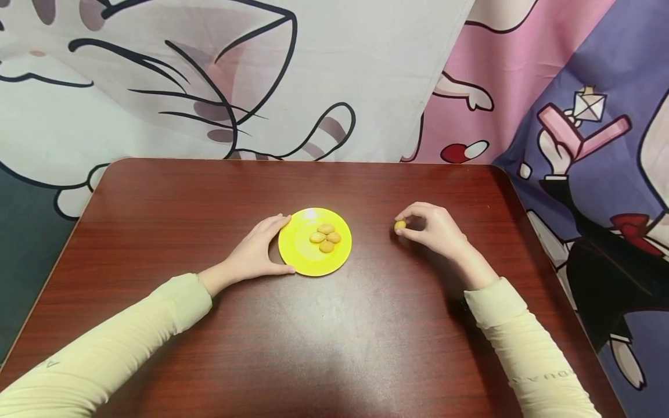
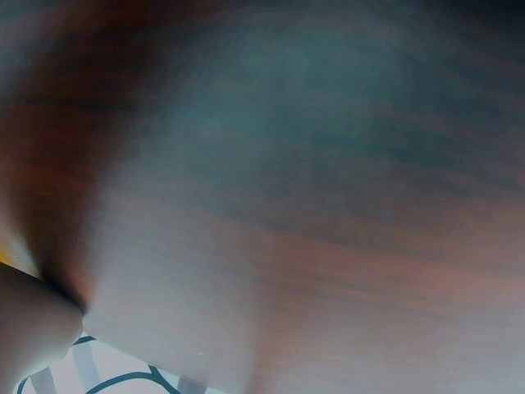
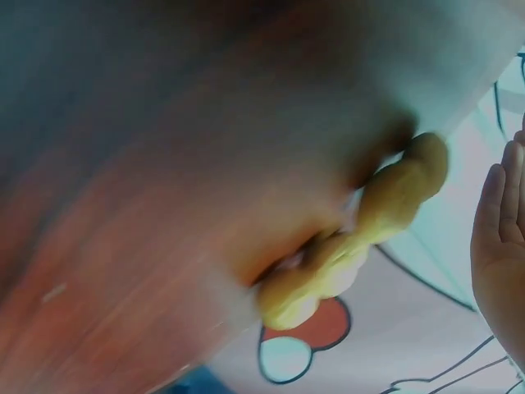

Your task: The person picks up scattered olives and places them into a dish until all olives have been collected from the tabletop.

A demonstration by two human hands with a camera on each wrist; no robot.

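A round yellow plate (image 1: pixel 294 255) lies on the table, and several small golden-brown biscuits (image 1: pixel 326 247) are grouped near its middle. My left hand (image 1: pixel 256 249) curves about the plate's left side, thumb and fingertips at the rim. Part of a finger (image 2: pixel 33 328) shows at the lower left corner of the left wrist view. To the right of the plate, my right hand (image 1: pixel 436 229) pinches one small yellow biscuit (image 1: pixel 399 224) between thumb and fingers, close above the tabletop. A lumpy yellow shape (image 3: pixel 381 201) shows in the right wrist view; its kind is unclear, with part of a hand (image 3: pixel 500 238) beside it.
The brown wooden table (image 1: pixel 313 348) has a glossy reflection in front of the plate. Behind it hangs a white cloth (image 1: pixel 387 75) with cat drawings; pink and blue printed cloth (image 1: pixel 559 244) runs along the right side.
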